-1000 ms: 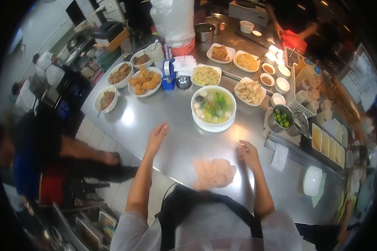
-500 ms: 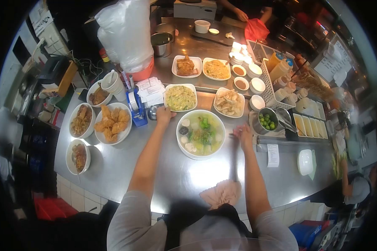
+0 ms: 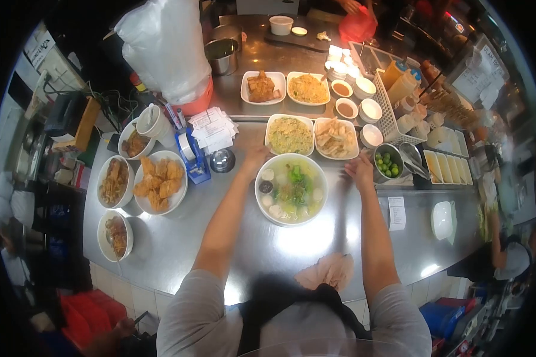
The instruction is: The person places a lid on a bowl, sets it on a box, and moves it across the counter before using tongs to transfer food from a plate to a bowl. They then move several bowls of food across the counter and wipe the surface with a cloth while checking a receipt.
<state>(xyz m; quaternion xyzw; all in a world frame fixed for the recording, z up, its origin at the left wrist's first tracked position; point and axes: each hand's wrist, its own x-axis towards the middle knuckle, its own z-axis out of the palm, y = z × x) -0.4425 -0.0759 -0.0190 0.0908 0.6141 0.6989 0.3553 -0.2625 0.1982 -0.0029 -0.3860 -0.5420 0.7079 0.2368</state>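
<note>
A white bowl of clear soup with greens and pale balls (image 3: 291, 189) stands in front of me. Behind it, a square bowl of fried rice (image 3: 290, 135) sits beside a square bowl of pale fried pieces (image 3: 336, 138). My left hand (image 3: 257, 159) is at the rice bowl's lower left corner; its fingers are blurred, and whether they touch the bowl is unclear. My right hand (image 3: 360, 171) hovers between the fried pieces and a metal pot of green citrus (image 3: 388, 162), fingers loosely bent and apart, with nothing visible in them.
Bowls of food, including fried chicken (image 3: 159, 182), stand at the left near a bell (image 3: 222, 160) and a blue tape dispenser (image 3: 193, 156). A beige cloth (image 3: 326, 272) lies at the front edge. Another person's hands hold a red bag (image 3: 358, 27) at the back.
The rice bowl has shifted right, up beside the bowl of fried pieces. My left hand has moved right, away from the bell. My right hand has moved slightly up and right.
</note>
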